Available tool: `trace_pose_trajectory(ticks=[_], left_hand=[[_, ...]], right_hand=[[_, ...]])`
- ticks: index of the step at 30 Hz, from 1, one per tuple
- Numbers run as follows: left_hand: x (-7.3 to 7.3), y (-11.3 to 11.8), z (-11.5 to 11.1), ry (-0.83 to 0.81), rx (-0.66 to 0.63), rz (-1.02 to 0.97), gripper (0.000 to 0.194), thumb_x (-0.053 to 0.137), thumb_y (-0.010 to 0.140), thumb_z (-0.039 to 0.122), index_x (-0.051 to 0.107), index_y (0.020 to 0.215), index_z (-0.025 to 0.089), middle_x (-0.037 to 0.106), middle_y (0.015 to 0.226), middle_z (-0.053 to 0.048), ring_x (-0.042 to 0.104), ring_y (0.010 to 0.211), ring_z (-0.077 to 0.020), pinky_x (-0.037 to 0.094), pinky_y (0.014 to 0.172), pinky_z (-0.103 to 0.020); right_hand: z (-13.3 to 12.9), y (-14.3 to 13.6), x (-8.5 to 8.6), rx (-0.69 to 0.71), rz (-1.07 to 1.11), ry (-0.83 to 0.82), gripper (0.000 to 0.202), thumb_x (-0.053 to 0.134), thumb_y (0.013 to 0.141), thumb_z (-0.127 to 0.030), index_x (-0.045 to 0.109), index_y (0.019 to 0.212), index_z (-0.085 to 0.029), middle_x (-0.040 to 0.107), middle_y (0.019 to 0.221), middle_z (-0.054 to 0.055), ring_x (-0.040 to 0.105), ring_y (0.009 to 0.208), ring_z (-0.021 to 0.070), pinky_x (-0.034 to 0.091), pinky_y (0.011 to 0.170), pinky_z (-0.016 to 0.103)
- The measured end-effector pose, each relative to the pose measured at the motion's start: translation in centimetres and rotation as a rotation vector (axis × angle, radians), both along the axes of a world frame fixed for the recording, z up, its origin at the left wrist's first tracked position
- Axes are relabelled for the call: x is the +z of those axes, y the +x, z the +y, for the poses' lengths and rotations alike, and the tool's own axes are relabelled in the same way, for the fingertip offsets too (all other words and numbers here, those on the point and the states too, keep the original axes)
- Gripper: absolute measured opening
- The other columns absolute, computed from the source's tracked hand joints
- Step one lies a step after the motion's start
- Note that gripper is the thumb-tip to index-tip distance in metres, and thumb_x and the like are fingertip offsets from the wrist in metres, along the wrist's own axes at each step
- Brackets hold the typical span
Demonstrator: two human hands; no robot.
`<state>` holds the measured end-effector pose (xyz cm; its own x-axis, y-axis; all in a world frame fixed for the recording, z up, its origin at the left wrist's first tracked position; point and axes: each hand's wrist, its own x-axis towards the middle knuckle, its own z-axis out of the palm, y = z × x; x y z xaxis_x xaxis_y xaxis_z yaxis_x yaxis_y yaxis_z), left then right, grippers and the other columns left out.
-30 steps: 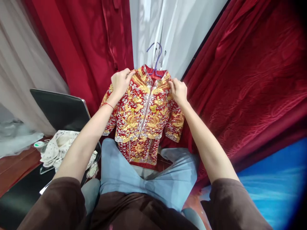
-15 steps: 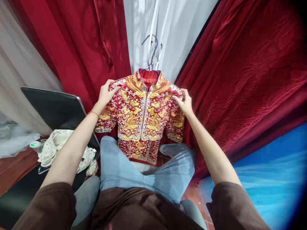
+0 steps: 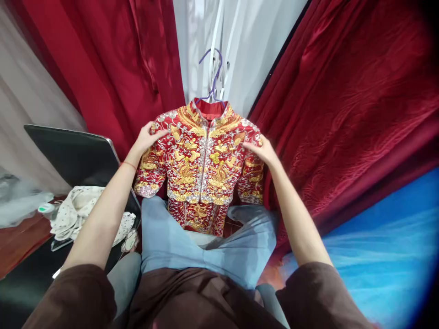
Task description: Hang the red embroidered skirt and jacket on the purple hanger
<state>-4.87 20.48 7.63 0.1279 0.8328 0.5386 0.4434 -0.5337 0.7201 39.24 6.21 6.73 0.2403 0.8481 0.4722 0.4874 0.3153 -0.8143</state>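
Note:
A red jacket (image 3: 206, 160) with dense gold and silver embroidery is held upright in front of my knees, its front facing me. Inside its collar sits a purple hanger (image 3: 216, 80), the hook sticking up above. My left hand (image 3: 147, 139) grips the jacket at the shoulder on the left, thumb on the front and fingers behind. At the opposite shoulder, my right hand (image 3: 264, 151) grips the same way, its fingers mostly hidden behind the cloth. Below the jacket's hem shows a matching embroidered red piece (image 3: 197, 217).
Dark red curtains (image 3: 343, 91) hang on both sides, with white fabric (image 3: 254, 50) between them. To the left stands a black chair (image 3: 68, 155) with a spotted white cloth (image 3: 78, 205) on its seat. Blue tulle (image 3: 387, 246) spreads at the lower right.
Both hands have slid slightly down the jacket's shoulders, and the shoulders show more fully. The left sleeve's cuff has turned a little. The whole view has shifted slightly.

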Motion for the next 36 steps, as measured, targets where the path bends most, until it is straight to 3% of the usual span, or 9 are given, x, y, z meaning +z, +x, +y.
trace_pose_trajectory(ticks=[2,5,8,10,13,17,21,27,36], left_hand=[[-2.9,-0.9,-1.5,-0.087,-0.058,-0.09,0.071,0.081,0.064,0.06,0.062,0.116,0.016,0.072,0.115,-0.008,0.067,0.099,-0.0182,0.056,0.088,-0.029],[-7.6,-2.7,-3.7,-0.252,-0.042,-0.112,0.067,0.082,0.062,0.053,0.066,0.113,0.014,0.073,0.119,-0.01,0.068,0.102,-0.023,0.055,0.088,-0.03],[-11.5,-4.8,-5.6,-0.331,0.102,0.043,0.05,0.072,0.069,0.055,0.071,0.094,0.012,0.077,0.102,-0.01,0.07,0.096,-0.027,0.055,0.078,-0.029],[-12.9,-6.1,-6.5,-0.333,0.221,0.163,0.046,0.065,0.074,0.058,0.071,0.084,0.014,0.078,0.092,-0.009,0.071,0.093,-0.0283,0.053,0.073,-0.028],[-12.5,-7.8,-7.5,-0.398,0.283,0.274,0.048,0.06,0.075,0.061,0.071,0.085,0.016,0.078,0.089,-0.009,0.072,0.095,-0.03,0.052,0.072,-0.027],[-9.6,-9.0,-8.8,-0.413,0.222,0.295,0.054,0.056,0.077,0.06,0.071,0.101,0.014,0.077,0.104,-0.013,0.071,0.101,-0.0312,0.053,0.079,-0.029],[-7.7,-8.8,-10.4,-0.391,0.25,0.407,0.055,0.055,0.081,0.058,0.07,0.109,0.013,0.074,0.112,-0.016,0.069,0.107,-0.0342,0.053,0.086,-0.034],[-8.5,-6.4,-11.9,-0.357,0.227,0.567,0.055,0.06,0.081,0.054,0.065,0.117,0.013,0.073,0.114,-0.018,0.07,0.104,-0.0334,0.054,0.08,-0.033],[-8.5,-6.2,-12.1,-0.418,0.267,0.809,0.053,0.047,0.087,0.056,0.067,0.12,0.02,0.071,0.12,-0.019,0.065,0.114,-0.0386,0.052,0.082,-0.039]], right_hand=[[-1.8,-0.2,-3.5,-0.112,-0.075,-0.023,0.086,0.087,0.054,-0.055,0.059,0.124,-0.013,0.069,0.12,0.016,0.067,0.104,0.0258,0.053,0.093,0.039],[-4.4,-0.6,-9.1,-0.198,-0.169,-0.166,0.066,0.081,0.065,-0.049,0.062,0.118,-0.015,0.072,0.115,0.015,0.068,0.101,0.026,0.053,0.088,0.036],[-6.6,-1.4,-13.1,-0.248,-0.289,-0.393,0.026,0.071,0.076,-0.041,0.069,0.087,-0.017,0.076,0.09,0.011,0.07,0.086,0.0255,0.052,0.074,0.031],[-8.2,-1.6,-14.1,-0.29,-0.312,-0.467,0.022,0.069,0.076,-0.037,0.064,0.066,-0.018,0.071,0.069,0.011,0.069,0.074,0.0268,0.048,0.065,0.032],[-11.5,-1.1,-13.2,-0.337,-0.33,-0.518,0.027,0.067,0.076,-0.04,0.06,0.06,-0.019,0.065,0.059,0.009,0.066,0.067,0.0271,0.042,0.059,0.032],[-16.9,-0.2,-10.4,-0.501,-0.488,-0.455,0.033,0.054,0.086,-0.051,0.067,0.088,-0.021,0.07,0.076,0.011,0.065,0.072,0.0272,0.04,0.059,0.033],[-20.0,-1.9,-9.0,-0.656,-0.652,-0.481,0.036,0.046,0.092,-0.046,0.062,0.111,-0.02,0.071,0.091,0.015,0.065,0.078,0.0308,0.042,0.061,0.036],[-18.6,-7.2,-8.9,-0.701,-0.874,-0.208,0.035,0.039,0.093,-0.037,0.058,0.112,-0.016,0.064,0.103,0.021,0.061,0.093,0.0346,0.047,0.072,0.042],[-13.3,-14.6,-7.4,-0.395,-0.848,-0.116,0.029,0.043,0.095,-0.036,0.059,0.109,-0.016,0.058,0.103,0.017,0.057,0.096,0.0311,0.049,0.085,0.043]])
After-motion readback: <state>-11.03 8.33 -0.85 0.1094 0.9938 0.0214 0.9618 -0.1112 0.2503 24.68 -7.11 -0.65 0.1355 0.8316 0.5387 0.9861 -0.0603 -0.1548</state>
